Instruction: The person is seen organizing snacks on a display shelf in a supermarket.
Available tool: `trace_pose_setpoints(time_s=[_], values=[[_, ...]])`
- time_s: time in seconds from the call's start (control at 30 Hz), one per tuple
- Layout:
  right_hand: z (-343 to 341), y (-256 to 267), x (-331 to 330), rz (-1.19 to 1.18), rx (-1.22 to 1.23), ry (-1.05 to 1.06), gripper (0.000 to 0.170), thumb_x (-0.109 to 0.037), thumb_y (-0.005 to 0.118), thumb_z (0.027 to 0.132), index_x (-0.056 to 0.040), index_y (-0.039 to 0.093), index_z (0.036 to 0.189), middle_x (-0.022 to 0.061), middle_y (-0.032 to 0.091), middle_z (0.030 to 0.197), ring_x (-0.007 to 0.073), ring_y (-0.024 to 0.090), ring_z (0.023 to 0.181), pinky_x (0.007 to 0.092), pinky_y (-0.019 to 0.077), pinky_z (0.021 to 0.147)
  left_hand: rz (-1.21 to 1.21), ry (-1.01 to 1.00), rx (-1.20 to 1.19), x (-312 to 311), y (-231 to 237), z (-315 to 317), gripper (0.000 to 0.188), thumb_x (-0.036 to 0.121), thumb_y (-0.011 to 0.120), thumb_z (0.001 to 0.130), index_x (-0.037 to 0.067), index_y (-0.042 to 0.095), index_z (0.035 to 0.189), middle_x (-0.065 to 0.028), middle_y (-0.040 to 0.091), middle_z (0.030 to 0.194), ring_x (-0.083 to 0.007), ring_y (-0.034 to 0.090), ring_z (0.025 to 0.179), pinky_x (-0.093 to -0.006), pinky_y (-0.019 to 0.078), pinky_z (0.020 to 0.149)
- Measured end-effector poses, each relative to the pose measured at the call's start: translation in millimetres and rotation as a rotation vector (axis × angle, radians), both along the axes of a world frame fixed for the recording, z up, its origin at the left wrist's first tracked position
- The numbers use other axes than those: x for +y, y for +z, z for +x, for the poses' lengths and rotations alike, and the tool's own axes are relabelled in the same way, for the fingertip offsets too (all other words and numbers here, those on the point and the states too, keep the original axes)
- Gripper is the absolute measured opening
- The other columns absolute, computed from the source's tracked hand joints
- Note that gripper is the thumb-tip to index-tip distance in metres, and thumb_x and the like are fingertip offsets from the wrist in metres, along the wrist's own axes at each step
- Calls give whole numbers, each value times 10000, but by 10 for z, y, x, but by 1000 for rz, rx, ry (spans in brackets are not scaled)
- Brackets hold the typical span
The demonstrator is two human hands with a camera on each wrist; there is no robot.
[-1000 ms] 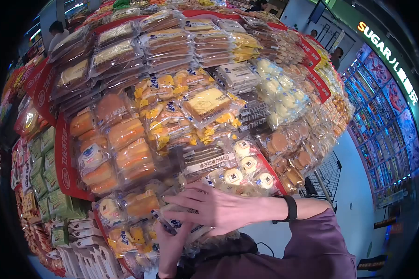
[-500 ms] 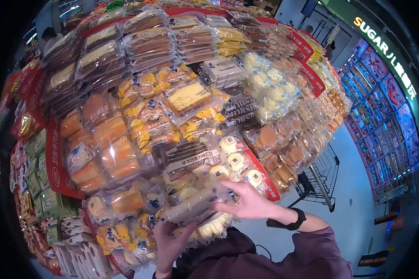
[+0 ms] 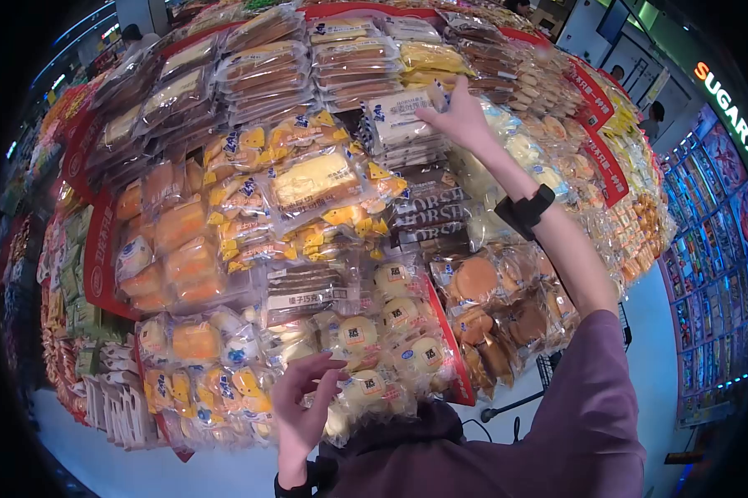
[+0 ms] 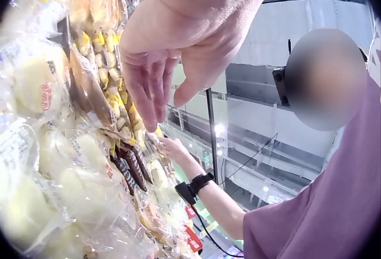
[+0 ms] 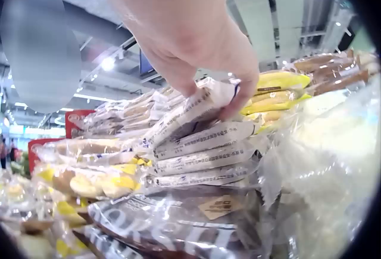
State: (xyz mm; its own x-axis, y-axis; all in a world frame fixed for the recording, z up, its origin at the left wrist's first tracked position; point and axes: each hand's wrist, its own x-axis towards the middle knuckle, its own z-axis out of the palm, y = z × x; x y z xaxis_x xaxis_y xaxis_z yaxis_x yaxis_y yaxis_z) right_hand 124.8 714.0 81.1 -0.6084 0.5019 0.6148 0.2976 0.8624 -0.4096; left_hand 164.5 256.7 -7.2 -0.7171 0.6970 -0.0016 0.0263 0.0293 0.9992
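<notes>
The right hand (image 3: 464, 119) reaches to the back of the display and grips the top white-wrapped package (image 3: 405, 114) on a stack. In the right wrist view, the thumb and fingers of that hand (image 5: 196, 50) pinch the end of the package (image 5: 190, 109), which tilts above several similar ones (image 5: 202, 157). Dark brown packages (image 5: 172, 217) lie below the stack. The left hand (image 3: 306, 402) hovers over round wrapped cakes (image 3: 356, 334) near the front edge, holding nothing, its fingers loosely bent. The left wrist view shows this hand (image 4: 190, 32) with a gap between thumb and fingers.
Wrapped bread (image 3: 193, 270), yellow bear-pattern packs (image 3: 249, 199) and a large cream-topped package (image 3: 314, 178) lie left of the stack. Red divider strips (image 3: 450, 336) separate sections. A shopping cart (image 3: 548, 365) stands at the right; shelves (image 3: 710, 274) line the far right.
The right hand has moved from the front up to the back stack and grips a package there. The wrapped package held between both hands is no longer in them; the left hand is empty.
</notes>
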Motion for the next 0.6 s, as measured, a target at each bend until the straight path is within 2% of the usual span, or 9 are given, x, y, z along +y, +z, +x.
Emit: trace_pose_setpoints(time_s=[0.03,0.07,0.17,0.3,0.43,0.47,0.57,0.6], values=[[-31,-18,-45,158,13,-6,715,-325,813,798,81,499,1296,182,635,1105,303,627,1021,411,493,910,-20,30,3,33,24,33,229,-17,577,972,-51,574,1198,-165,714,1041,-208,723,883,-288,590,698],[25,-5,-81,408,-63,-51,515,-281,721,866,32,570,1247,221,613,1221,351,563,1195,445,454,1004,-22,57,-8,66,38,62,222,-25,565,975,-49,581,1196,-164,714,1042,-212,722,881,-292,586,696],[100,135,-219,701,-237,281,410,-301,667,924,-34,612,1230,162,634,1219,334,588,1150,443,456,992,21,107,-96,144,1,98,243,-43,600,950,-21,617,1191,-146,729,1046,-193,725,894,-275,583,718],[89,-95,-201,695,-318,424,332,-316,546,1003,-96,640,1233,119,658,1204,312,614,1141,437,486,973,53,111,-102,205,25,151,235,-47,593,953,-12,625,1184,-138,734,1046,-180,725,900,-268,574,718],[109,88,-210,484,-657,254,412,-302,490,1036,-79,529,1380,148,574,1371,344,569,1222,430,484,1008,47,116,-86,136,48,180,227,-40,594,958,-11,629,1180,-137,734,1046,-175,723,899,-267,568,728],[113,99,-188,459,-685,268,474,-340,462,1048,-75,464,1440,165,505,1450,356,506,1309,445,426,1092,52,113,-87,104,56,183,226,-37,596,958,-10,629,1180,-135,734,1045,-173,722,899,-267,568,732],[148,45,-280,734,-520,259,541,-401,451,1051,-82,408,1486,189,409,1535,349,408,1407,466,328,1174,62,103,-105,-32,52,188,211,-26,603,962,-10,636,1170,-129,735,1047,-168,720,898,-269,567,743],[140,116,-463,646,-554,316,613,-466,456,1041,-90,364,1516,199,319,1591,347,318,1467,480,244,1217,68,100,-114,-74,50,182,205,-22,606,964,-10,639,1165,-127,735,1048,-167,719,898,-269,567,746]])
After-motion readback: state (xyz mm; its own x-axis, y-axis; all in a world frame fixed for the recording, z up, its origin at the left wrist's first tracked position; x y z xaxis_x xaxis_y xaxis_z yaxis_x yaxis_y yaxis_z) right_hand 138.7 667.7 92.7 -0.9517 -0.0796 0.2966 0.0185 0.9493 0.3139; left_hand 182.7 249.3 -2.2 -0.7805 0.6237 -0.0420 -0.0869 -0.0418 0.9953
